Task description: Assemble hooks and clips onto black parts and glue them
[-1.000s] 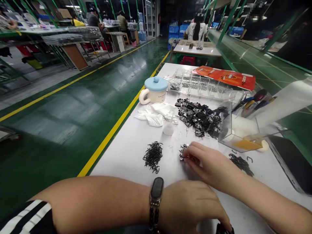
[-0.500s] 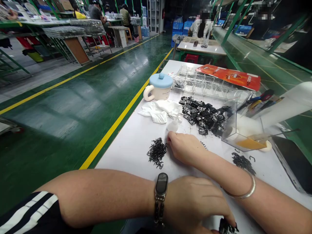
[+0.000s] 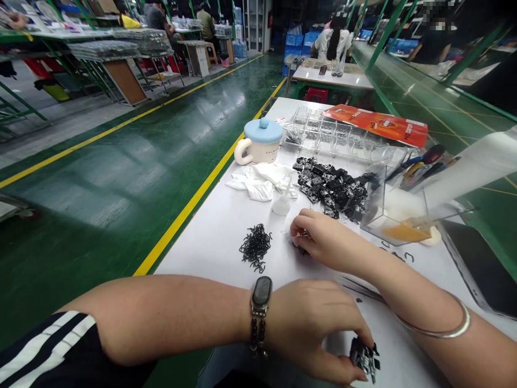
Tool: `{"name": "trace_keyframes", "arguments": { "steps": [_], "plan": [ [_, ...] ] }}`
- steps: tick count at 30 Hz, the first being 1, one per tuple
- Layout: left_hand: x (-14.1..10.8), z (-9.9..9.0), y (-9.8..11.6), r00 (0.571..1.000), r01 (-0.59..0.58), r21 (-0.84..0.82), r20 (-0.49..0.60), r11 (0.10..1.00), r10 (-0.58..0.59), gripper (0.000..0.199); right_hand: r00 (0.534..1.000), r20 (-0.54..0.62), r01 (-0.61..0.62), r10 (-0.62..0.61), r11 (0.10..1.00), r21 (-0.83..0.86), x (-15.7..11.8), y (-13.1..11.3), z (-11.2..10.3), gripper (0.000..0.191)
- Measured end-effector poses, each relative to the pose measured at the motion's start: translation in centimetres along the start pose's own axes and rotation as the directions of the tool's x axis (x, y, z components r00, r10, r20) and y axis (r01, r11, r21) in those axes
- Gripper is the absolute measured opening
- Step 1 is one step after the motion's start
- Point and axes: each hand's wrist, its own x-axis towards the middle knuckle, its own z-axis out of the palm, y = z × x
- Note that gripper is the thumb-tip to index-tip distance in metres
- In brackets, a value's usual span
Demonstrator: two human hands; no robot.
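My left hand [image 3: 323, 328], with a dark band on its wrist, pinches a small black-and-metal part [image 3: 364, 358] between thumb and fingers near the table's front edge. My right hand [image 3: 315, 237] is over the middle of the white table [image 3: 226, 253], its fingers curled close together above some tiny dark pieces [image 3: 301, 249]. What the fingertips hold, if anything, is too small to tell. Left of that hand lies a heap of small black bent pieces [image 3: 256, 245]. A small translucent bottle with a pointed tip [image 3: 281, 203] stands just beyond it.
Behind are a heap of black-and-metal parts [image 3: 333, 186], a white cloth [image 3: 258, 180], a lidded mug [image 3: 264, 143] and a clear compartment tray [image 3: 331, 134]. At right stand a clear tool holder [image 3: 398, 215] and a dark flat device [image 3: 480, 264]. People sit farther off.
My right hand has moved right and back toward me, from beside the black bent pieces to the tiny dark pieces. My left hand keeps its part, raised slightly in view.
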Motion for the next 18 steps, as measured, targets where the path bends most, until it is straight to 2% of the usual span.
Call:
{"name": "trace_keyframes", "arguments": {
  "steps": [4,8,11,14,18],
  "plan": [
    [-0.2,0.2,0.0,1.0,0.01,-0.004,0.003,1.0,-0.01,0.018,1.0,0.01,-0.008,0.009,0.999,-0.034,-0.2,0.5,-0.4,0.003],
    [-0.2,0.1,0.0,1.0,0.012,-0.009,0.014,1.0,-0.012,0.017,0.999,0.002,-0.052,0.053,0.989,-0.14,0.3,0.1,0.8,0.014],
    [-0.1,0.0,0.0,1.0,0.003,-0.024,0.019,1.0,-0.002,0.019,0.999,0.028,-0.035,0.042,0.975,-0.222,0.7,-0.5,1.4,0.015],
    [0.1,-0.1,0.1,1.0,-0.004,-0.018,0.023,1.0,0.005,0.019,0.998,0.056,-0.008,0.025,0.96,-0.28,0.7,-0.9,1.3,0.014],
    [0.3,-0.4,0.2,1.0,-0.003,0.015,0.025,1.0,0.002,0.021,0.997,0.044,-0.042,0.06,0.944,-0.327,0.6,-1.0,1.1,0.017]
  ]
}}
